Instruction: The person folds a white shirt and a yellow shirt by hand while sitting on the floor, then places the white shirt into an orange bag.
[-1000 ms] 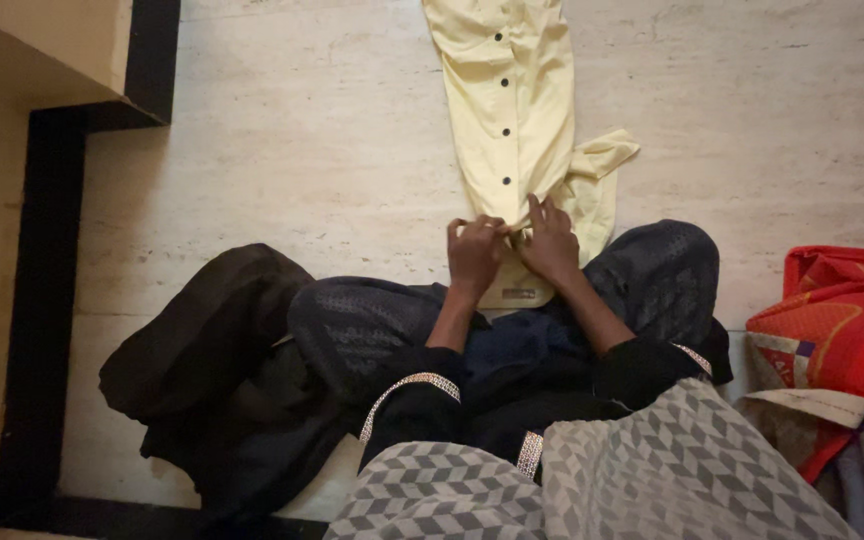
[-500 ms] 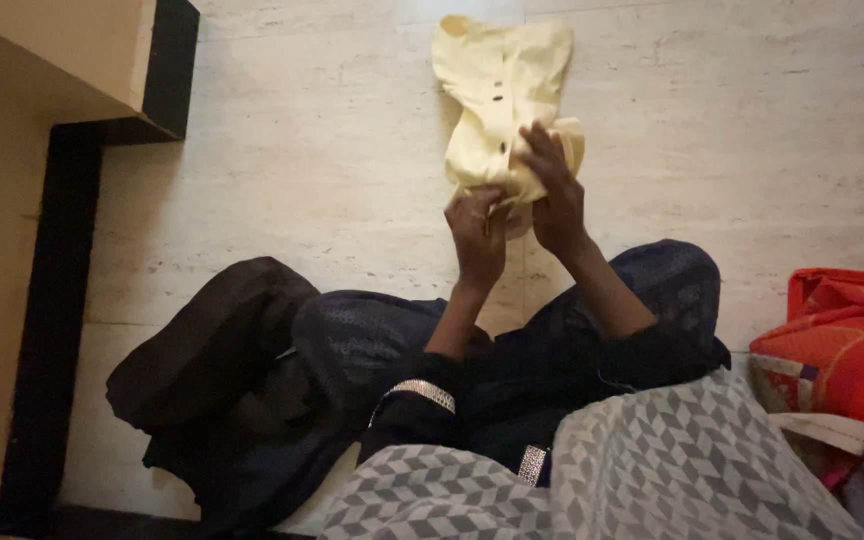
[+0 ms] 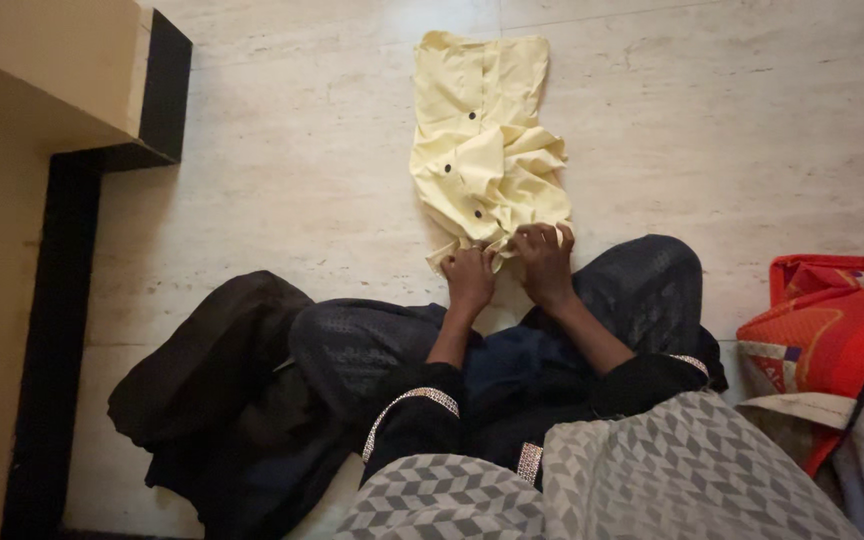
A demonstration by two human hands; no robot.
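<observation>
Head view: pale yellow shirt lying bunched on the floor at upper centre. Left hand and right hand curled, pinching its near edge. Best smoothed flat, edges squared, before creasing.

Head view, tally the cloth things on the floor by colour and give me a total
Pale yellow: 1, the buttoned shirt, both hands gripping its near edge
Black: 1, the bundled garment beside the knee
Red patterned: 1, the cushion at the right
Total: 3
</observation>
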